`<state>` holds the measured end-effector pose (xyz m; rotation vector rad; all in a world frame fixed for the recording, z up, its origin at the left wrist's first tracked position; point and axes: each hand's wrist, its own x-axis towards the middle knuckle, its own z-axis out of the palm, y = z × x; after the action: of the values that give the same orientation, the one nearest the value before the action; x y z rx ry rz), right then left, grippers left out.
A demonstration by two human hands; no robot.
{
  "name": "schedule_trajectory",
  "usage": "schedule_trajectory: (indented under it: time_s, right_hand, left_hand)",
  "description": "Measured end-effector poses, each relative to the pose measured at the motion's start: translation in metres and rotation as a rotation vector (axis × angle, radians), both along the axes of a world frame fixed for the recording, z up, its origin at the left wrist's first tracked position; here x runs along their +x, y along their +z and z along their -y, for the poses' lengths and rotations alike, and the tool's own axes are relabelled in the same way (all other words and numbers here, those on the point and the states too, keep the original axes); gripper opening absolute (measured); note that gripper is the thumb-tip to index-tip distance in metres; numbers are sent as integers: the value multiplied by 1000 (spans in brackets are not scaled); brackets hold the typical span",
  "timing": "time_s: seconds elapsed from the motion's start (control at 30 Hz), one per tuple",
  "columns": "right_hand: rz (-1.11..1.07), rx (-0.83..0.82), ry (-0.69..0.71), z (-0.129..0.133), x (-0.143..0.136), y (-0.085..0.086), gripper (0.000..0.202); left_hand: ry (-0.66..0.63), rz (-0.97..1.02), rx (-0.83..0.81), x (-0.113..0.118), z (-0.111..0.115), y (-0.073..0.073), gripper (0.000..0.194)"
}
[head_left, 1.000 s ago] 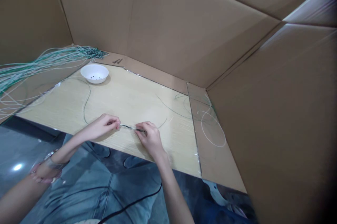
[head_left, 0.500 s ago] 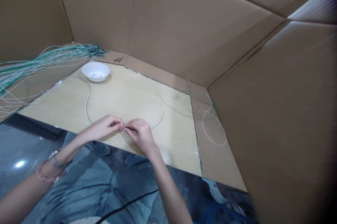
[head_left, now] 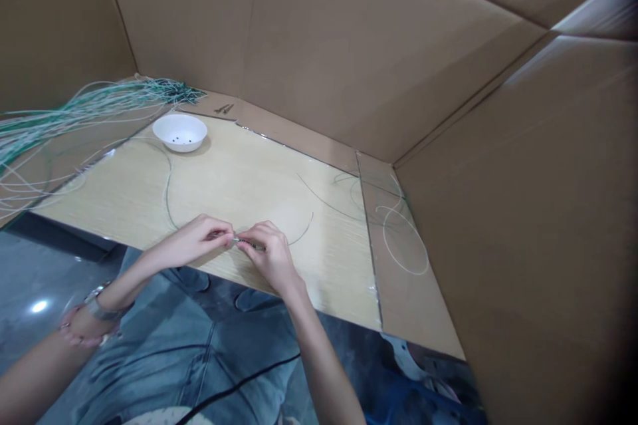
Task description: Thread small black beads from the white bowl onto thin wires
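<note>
Near the table's front edge, my left hand (head_left: 207, 239) and my right hand (head_left: 266, 249) face each other with their fingertips almost touching. Each is pinched on a thin wire; a small silvery piece shows between the fingertips, too small to make out. From behind my left hand a green and white wire (head_left: 168, 192) curves back over the table. A short wire end (head_left: 304, 233) sticks out to the right of my right hand. A white bowl (head_left: 180, 133) with several small dark pieces stands at the back left.
A bundle of green and white wires (head_left: 100, 106) lies at the left. Loose wires (head_left: 406, 269) curl on the cardboard at the right. Two small metal items (head_left: 224, 108) lie behind the table (head_left: 239, 165). Cardboard walls (head_left: 319, 46) rise around it.
The view has shifted very slightly. My hands stay together, with a little more of the silvery piece showing between the fingertips.
</note>
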<state>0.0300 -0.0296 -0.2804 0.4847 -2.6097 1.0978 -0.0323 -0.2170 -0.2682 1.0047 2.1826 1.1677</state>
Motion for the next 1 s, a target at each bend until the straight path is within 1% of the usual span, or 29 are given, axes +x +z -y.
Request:
schedule_trajectory:
  time_s: [0.33, 0.57, 0.8, 1.0]
  right_hand:
    - [-61, 11, -2, -5, 4, -6, 13]
    - [-98, 5, 17, -9, 7, -8, 16]
    - [-73, -7, 18, -14, 7, -8, 12]
    - [-31, -68, 11, -12, 8, -5, 11]
  left_hand:
    - [43, -59, -25, 4, 3, 4, 36]
    - [20, -68, -32, 2, 6, 5, 37]
    - [27, -90, -53, 3, 9, 6, 36]
    - [46, -92, -52, 3, 9, 8, 37]
